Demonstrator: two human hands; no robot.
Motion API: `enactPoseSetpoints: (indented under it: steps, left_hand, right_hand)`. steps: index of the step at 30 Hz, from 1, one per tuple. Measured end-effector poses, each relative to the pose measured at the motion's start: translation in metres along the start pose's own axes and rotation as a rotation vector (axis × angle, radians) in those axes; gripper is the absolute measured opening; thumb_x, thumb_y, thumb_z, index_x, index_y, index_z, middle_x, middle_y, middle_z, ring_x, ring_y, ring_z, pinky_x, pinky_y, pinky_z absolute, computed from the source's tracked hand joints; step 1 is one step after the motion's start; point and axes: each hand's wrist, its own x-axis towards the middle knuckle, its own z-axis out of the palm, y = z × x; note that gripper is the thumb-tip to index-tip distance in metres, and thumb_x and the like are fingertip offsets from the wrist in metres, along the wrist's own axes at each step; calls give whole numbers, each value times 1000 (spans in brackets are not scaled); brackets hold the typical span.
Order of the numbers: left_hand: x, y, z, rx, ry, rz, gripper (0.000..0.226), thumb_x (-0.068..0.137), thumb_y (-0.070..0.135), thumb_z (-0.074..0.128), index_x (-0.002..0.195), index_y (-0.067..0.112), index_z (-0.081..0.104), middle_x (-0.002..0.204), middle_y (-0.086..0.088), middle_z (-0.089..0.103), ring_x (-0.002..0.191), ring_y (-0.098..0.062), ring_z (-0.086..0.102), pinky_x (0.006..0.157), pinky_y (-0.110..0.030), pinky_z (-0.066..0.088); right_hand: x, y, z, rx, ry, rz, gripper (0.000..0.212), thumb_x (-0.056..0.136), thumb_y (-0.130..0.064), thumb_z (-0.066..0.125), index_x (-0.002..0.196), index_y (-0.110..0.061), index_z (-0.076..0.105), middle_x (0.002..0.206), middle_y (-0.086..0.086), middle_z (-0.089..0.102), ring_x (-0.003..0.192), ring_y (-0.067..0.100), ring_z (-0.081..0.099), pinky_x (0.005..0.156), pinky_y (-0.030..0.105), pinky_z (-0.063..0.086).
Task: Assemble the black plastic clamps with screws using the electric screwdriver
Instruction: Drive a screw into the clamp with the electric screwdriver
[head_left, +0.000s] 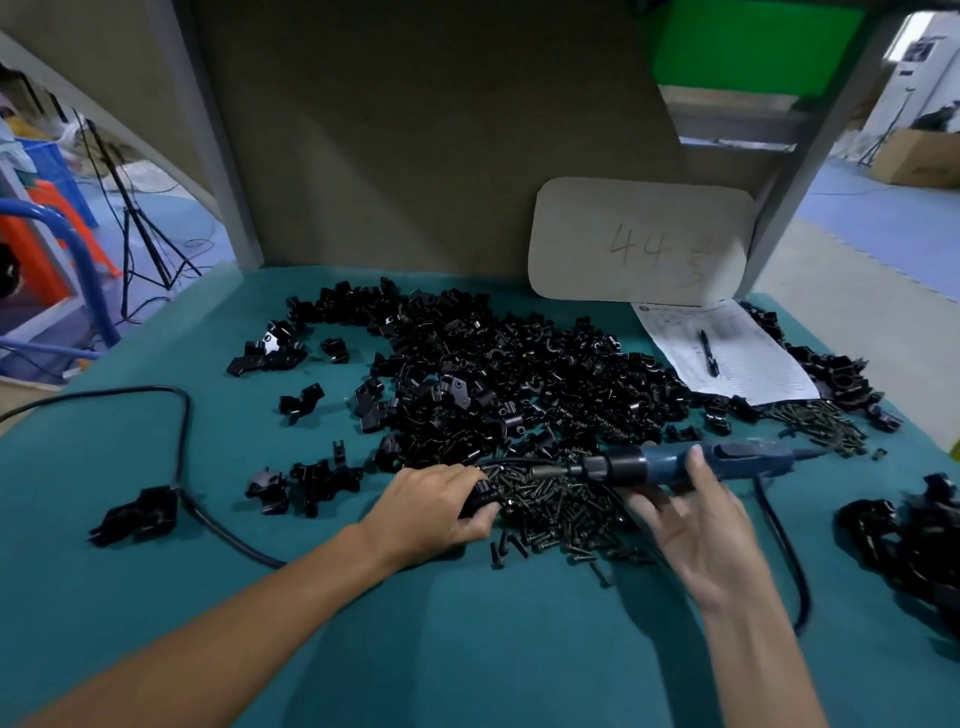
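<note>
A large heap of black plastic clamp parts (498, 374) covers the middle of the teal table. In front of it lies a pile of dark screws (556, 512). My left hand (441, 504) grips a black clamp piece (480, 501) at the left edge of the screw pile. The blue electric screwdriver (675, 462) lies sideways above the screws, its tip pointing right. My right hand (696, 519) is beneath it, palm up, fingers curling round its blue body.
Assembled clamps (904, 525) pile up at the right edge. A black cable (182, 441) loops across the left of the teal table (467, 649). A sheet of paper with a pen (709, 353) and a beige board marked 44 (639, 244) sit at the back right.
</note>
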Motion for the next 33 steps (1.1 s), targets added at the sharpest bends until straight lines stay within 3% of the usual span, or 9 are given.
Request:
enactPoseSetpoints:
  steps: [6,12,18,25,33]
  left_hand:
    - [2,1,-2,-26,-10,14,36,92,43,47,89,11,65,62,5,63,46,-16,57,38,-26,45]
    - [2,2,-3,-30,-61,58,42,93,45,44,90,9,65,65,1,65,50,-19,59,40,-24,43]
    - [2,2,-5,0,-67,80,39,91,44,46,86,10,65,63,2,65,48,-17,58,38,-24,42]
    - [0,0,-1,17,-152,141,36,91,47,44,79,14,53,58,5,56,45,-17,49,40,-27,40]
    - [-2,-3,4,72,-93,205,43,98,54,47,77,17,54,59,9,55,46,-12,48,36,-29,41]
  right_hand:
    - [7,16,-7,90,32,18,61,92,-60,48,142,-26,44,127,24,68,116,30,70,82,49,62]
    - [9,21,-5,-11,-25,63,58,96,-63,40,141,-26,47,129,21,68,118,25,69,89,44,61]
    - [10,28,3,-53,-68,86,71,90,-64,43,146,-22,45,134,19,66,122,25,66,90,44,61]
    - [17,30,-5,-14,-90,105,53,99,-60,44,127,-17,55,122,17,72,120,28,67,84,39,61]
    - [14,31,-7,-69,-124,92,59,97,-59,45,143,-22,49,133,17,67,124,28,65,88,42,61]
